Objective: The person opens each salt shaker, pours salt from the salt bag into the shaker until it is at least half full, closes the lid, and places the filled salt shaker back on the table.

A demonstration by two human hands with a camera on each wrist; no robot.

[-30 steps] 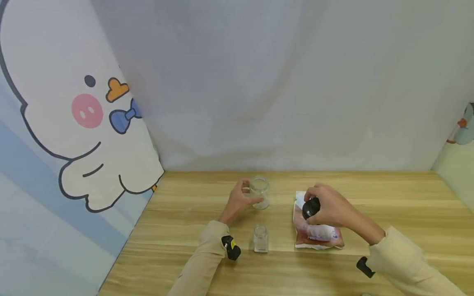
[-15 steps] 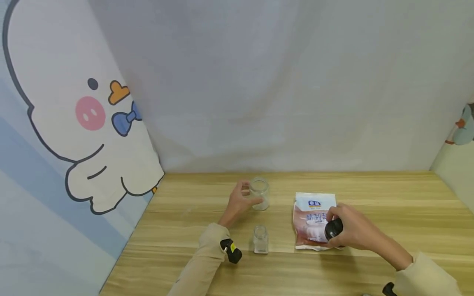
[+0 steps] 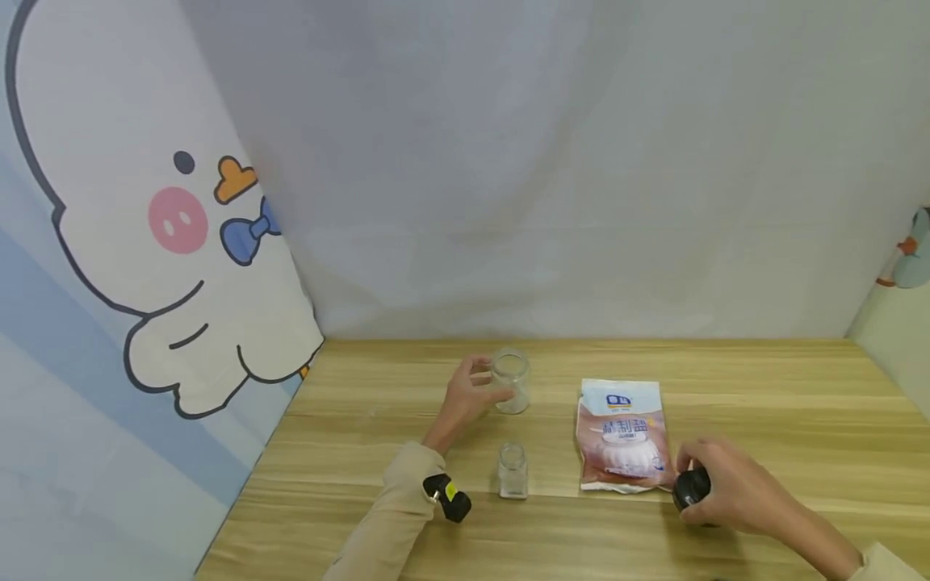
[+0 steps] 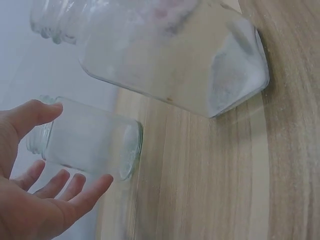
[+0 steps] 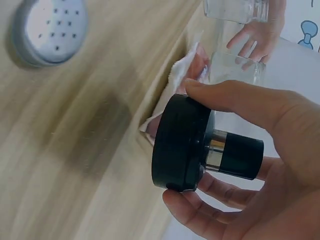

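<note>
My left hand (image 3: 465, 399) is beside a wide round glass jar (image 3: 514, 375), thumb on its near side and fingers on the far side. In the left wrist view those fingers are spread and relaxed around the jar; whether they touch it I cannot tell. Nearer me stands a smaller square glass shaker jar (image 3: 513, 474), uncapped, with a little white powder at its bottom. My right hand (image 3: 744, 488) grips a black lid (image 5: 182, 145) by its wide rim, a little above the table. The lid's knob has a metal band and points toward the palm.
A pink and white printed bag (image 3: 623, 440) lies flat between the jars and my right hand. In the right wrist view a perforated metal shaker cap (image 5: 55, 30) lies on the wooden table (image 3: 785, 387). A grey backdrop (image 3: 581, 202) rises behind the table.
My right hand has carried the black lid from above the bag to the right and toward me, lower over the table, uncovering the bag. The left hand has stayed by the jar.
</note>
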